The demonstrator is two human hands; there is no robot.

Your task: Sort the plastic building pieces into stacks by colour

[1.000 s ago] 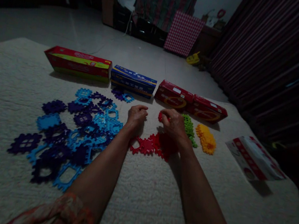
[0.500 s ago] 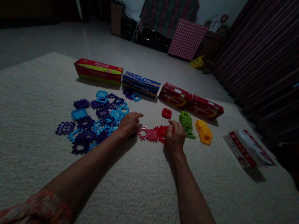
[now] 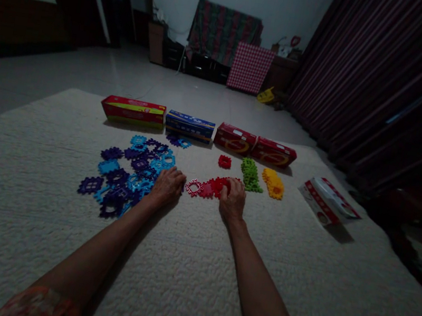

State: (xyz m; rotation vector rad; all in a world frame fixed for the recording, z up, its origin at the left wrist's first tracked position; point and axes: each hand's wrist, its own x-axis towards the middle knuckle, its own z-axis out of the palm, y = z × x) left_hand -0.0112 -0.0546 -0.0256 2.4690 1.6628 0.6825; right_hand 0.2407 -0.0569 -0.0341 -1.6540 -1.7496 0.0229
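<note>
My left hand [image 3: 167,186] rests with curled fingers on the rug beside the blue and purple plastic tiles [image 3: 128,174], just left of a red frame-shaped tile [image 3: 192,187]. My right hand [image 3: 232,200] lies with fingers curled over the red tile pile [image 3: 214,186], touching it. A single red piece [image 3: 225,162] sits apart, farther away. A green stack [image 3: 250,174] and a yellow stack [image 3: 273,183] lie to the right of my right hand.
Several boxes stand in a row at the rug's far edge: a red-green box [image 3: 133,111], a blue box [image 3: 189,126], two red boxes [image 3: 255,147]. A white-red packet [image 3: 328,200] lies at the right. The cream rug [image 3: 194,262] covers the floor; curtains hang at right.
My right hand let go of a red piece farther out and drew back onto the red pile. My left hand moved back beside the blue tiles. The camera pulled away.
</note>
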